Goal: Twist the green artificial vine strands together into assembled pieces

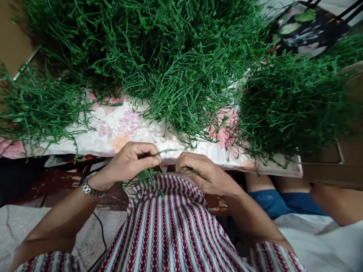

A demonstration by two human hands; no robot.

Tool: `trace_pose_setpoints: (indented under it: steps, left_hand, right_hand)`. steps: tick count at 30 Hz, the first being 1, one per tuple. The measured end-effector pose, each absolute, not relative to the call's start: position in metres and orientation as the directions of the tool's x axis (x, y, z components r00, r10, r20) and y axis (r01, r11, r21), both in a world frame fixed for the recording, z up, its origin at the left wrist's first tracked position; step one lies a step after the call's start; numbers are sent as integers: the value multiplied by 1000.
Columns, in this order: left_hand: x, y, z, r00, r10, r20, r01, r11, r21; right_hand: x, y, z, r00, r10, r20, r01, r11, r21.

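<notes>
My left hand, with a metal watch at the wrist, pinches a thin green stem between thumb and forefinger. The stem's free end points toward my right hand. Below the left hand, more green sprigs hang over my striped clothing. My right hand is closed, with a short piece of green stem showing between its fingers. Both hands are at the table's near edge, slightly apart. Beyond them, a large heap of thin green stems, possibly artificial, covers much of the floral tablecloth.
Smaller green piles lie at the left and right. Brown cardboard stands on the right, near a seated person in blue shorts. A dark floral bag is at the back right. A black cable runs below.
</notes>
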State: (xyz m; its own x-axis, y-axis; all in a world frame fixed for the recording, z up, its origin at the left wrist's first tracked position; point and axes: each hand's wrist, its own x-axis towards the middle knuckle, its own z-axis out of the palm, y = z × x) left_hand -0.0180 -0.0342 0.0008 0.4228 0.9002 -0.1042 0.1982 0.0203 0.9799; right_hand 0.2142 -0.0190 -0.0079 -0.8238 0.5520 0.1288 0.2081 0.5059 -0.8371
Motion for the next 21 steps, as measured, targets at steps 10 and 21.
trace_pose_setpoints:
  steps: [10, 21]
  left_hand:
    - [13, -33, -17, 63, 995, 80, 25, -81, 996]
    - [14, -34, -14, 136, 988, 80, -66, -71, 995]
  right_hand:
    - [180, -26, -20, -546, 832, 100, 131, 203, -970]
    - [172, -30, -29, -420, 890, 179, 91, 238, -967]
